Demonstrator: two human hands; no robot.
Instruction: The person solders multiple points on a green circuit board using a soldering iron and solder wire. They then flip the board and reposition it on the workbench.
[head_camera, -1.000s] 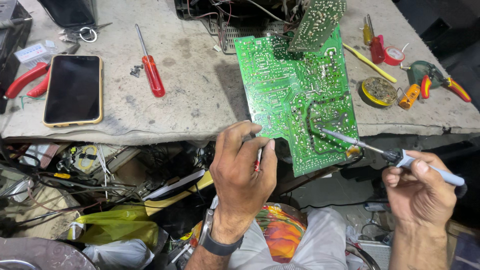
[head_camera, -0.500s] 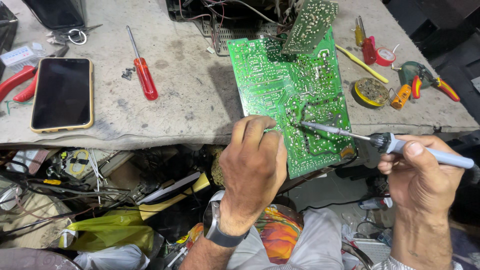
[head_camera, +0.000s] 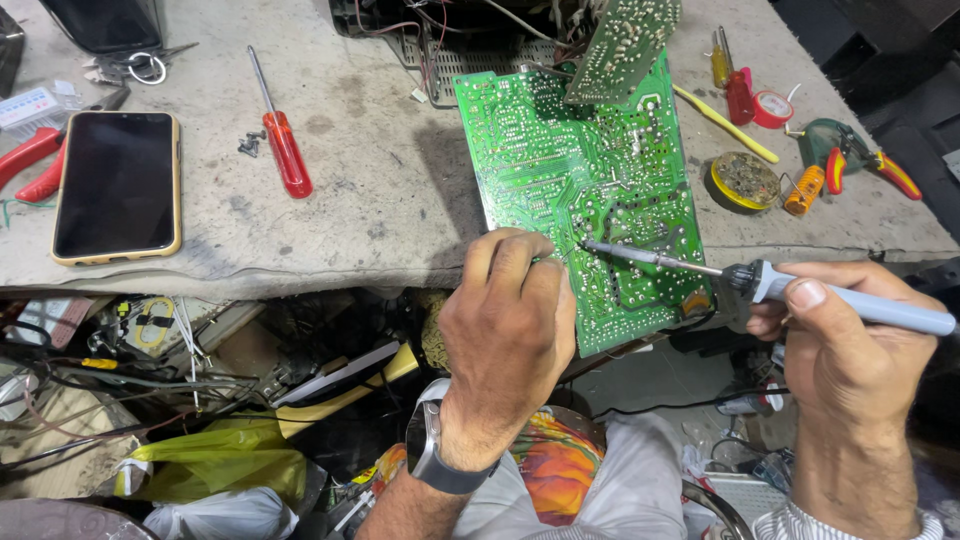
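Circuit board (head_camera: 590, 190): right hand (head_camera: 850, 340) presses soldering iron (head_camera: 760, 283) on.

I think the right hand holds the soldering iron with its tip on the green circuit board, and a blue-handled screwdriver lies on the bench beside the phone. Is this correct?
Not quite. In the head view the screwdriver has a red handle, not blue. The rest stands: the right hand holds the soldering iron with its tip on the green circuit board, and the screwdriver lies on the bench beside the phone.
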